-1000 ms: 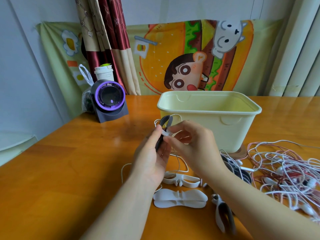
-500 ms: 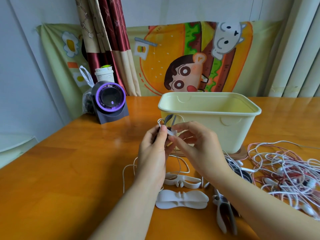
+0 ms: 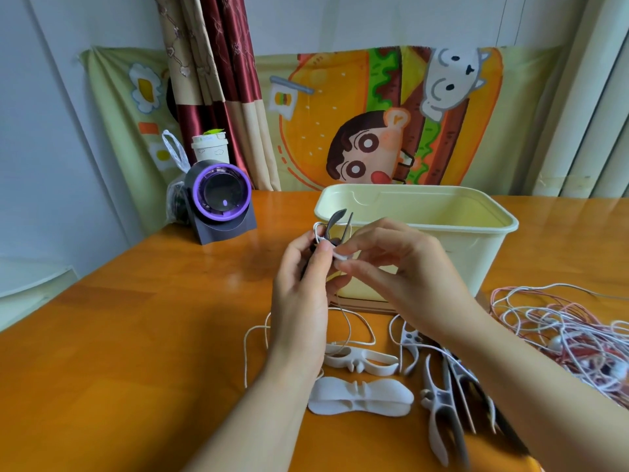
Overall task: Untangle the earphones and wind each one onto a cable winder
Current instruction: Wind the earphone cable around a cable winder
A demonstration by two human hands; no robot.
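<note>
The left hand (image 3: 303, 294) is gripping a dark cable winder (image 3: 335, 220). The right hand (image 3: 405, 267) is pinching a white earphone cable (image 3: 341, 256) beside it.

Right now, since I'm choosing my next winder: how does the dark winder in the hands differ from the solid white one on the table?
The dark cable winder is dark grey; the solid white cable winder is white. The dark one stands upright in the left hand; the white one lies flat on the table. White earphone cable loops round the dark one; the white one is bare. Both are winders.
</note>
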